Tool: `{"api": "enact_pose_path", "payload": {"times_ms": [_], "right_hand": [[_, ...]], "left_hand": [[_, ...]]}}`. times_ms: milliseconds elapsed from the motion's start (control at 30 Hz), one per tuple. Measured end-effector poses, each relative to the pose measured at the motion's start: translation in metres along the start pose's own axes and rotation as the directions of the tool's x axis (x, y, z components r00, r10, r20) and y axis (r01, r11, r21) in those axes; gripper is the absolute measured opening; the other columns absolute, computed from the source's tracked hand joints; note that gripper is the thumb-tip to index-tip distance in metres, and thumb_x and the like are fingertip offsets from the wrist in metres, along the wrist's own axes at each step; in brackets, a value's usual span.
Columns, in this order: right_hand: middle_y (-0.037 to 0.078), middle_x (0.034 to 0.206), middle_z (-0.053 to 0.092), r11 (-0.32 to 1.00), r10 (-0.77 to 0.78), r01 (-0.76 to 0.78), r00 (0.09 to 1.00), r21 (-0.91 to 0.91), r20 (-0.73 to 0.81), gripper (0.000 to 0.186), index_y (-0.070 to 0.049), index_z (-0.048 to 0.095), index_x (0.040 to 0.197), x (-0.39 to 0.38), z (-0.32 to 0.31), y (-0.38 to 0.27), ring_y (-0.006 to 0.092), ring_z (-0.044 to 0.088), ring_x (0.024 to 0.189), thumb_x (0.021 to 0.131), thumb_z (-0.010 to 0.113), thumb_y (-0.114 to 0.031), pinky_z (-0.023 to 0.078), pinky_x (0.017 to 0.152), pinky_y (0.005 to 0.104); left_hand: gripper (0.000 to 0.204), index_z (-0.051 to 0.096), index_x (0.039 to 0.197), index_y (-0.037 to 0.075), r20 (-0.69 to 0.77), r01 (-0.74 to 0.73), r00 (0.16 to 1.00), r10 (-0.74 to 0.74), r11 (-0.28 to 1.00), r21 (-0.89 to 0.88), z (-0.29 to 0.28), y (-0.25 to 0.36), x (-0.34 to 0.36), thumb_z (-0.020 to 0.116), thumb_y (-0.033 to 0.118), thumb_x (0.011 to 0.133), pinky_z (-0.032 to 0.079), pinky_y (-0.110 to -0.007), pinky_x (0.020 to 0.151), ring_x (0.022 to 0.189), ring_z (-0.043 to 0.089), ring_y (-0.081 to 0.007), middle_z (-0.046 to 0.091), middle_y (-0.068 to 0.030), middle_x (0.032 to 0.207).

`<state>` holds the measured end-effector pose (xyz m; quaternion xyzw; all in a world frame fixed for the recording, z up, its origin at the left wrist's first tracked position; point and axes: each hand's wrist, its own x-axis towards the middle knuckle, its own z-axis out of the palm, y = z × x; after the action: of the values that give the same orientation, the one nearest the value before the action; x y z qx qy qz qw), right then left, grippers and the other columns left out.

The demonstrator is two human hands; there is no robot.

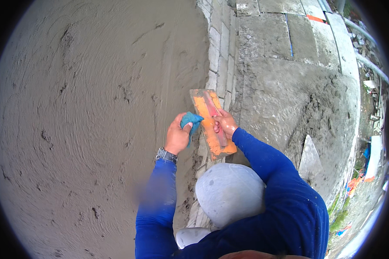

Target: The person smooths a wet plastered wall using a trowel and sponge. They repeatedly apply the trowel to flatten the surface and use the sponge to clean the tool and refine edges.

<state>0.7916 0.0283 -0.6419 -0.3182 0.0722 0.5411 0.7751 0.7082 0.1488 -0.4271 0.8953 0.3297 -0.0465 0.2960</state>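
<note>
My left hand (pixel 176 136), with a watch on its wrist, is closed around a crumpled blue cloth (pixel 190 121). The cloth touches or nearly touches the edge of an orange plastering float (pixel 202 110) smeared with grey. My right hand (pixel 224 123) grips the float by its reddish handle (pixel 211 103). Behind the float runs the uneven edge of wet grey mortar (pixel 116 108), which bears sweeping tool marks and small pits. A strip of bare light-grey blocks (pixel 220 47) lies along that edge.
My grey-clad knee (pixel 230 194) is just below the float. Mortar-smeared boards (pixel 268 34) stretch along the right, with a grey triangular piece (pixel 310 159) on them. Beyond their outer edge are pale pipes (pixel 371 67), rubble and some grass (pixel 339 219).
</note>
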Motion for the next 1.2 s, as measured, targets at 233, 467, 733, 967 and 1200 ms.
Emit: {"api": "enact_pose_path", "payload": {"times_ms": [233,467,733,967,1200], "right_hand": [[0.009,0.102,0.068,0.914,0.048,-0.129,0.976,0.385,0.214,0.034,-0.008,0.056,0.134,0.007,-0.037,-0.004,0.0221,0.069,0.088,0.103,0.056,-0.022,0.057,0.078,0.0380],[0.012,0.127,0.068,0.924,0.016,-0.084,0.983,0.372,0.182,0.044,-0.007,0.055,0.141,0.021,-0.085,0.009,0.0257,0.069,0.110,0.104,0.050,-0.031,0.056,0.095,0.0437],[0.014,0.122,0.071,0.972,0.136,-0.150,0.987,0.179,0.090,0.046,-0.004,0.061,0.135,0.020,-0.081,0.007,0.0265,0.070,0.107,0.102,0.048,-0.034,0.056,0.095,0.0427],[0.015,0.119,0.072,0.933,0.083,-0.125,0.987,0.338,0.135,0.049,-0.002,0.061,0.134,0.025,-0.109,0.012,0.0270,0.071,0.103,0.101,0.047,-0.036,0.056,0.094,0.0429],[0.016,0.118,0.072,0.919,-0.085,0.000,0.977,0.395,0.197,0.048,0.002,0.061,0.132,0.024,-0.158,-0.011,0.0278,0.071,0.103,0.102,0.046,-0.032,0.057,0.093,0.0418]], "left_hand": [[0.043,0.059,0.135,0.006,-0.190,-0.064,0.981,0.029,0.981,-0.184,-0.022,0.017,0.069,0.058,0.005,0.092,0.048,-0.039,0.101,0.117,0.065,-0.0303,0.067,-0.0189,0.125],[0.037,0.068,0.118,0.009,0.461,-0.234,0.872,0.163,0.967,0.099,0.010,0.028,0.030,0.052,0.000,0.086,0.051,-0.040,0.095,0.103,0.068,-0.0330,0.071,-0.0177,0.109],[0.030,0.065,0.111,0.005,0.023,-0.135,0.990,0.137,0.987,-0.092,0.023,0.062,0.080,0.050,0.000,0.086,0.052,-0.040,0.084,0.089,0.067,-0.0326,0.068,-0.0185,0.093],[0.030,0.062,0.120,0.005,0.576,-0.237,0.795,0.191,0.972,0.005,0.038,0.046,0.052,0.057,0.005,0.091,0.051,-0.037,0.089,0.095,0.066,-0.0274,0.069,-0.0145,0.103],[0.049,0.057,0.140,0.008,0.883,-0.132,0.461,0.085,0.991,-0.027,0.050,0.043,0.042,0.068,0.021,0.094,0.047,-0.036,0.102,0.113,0.063,-0.0248,0.068,-0.0113,0.123]]}}
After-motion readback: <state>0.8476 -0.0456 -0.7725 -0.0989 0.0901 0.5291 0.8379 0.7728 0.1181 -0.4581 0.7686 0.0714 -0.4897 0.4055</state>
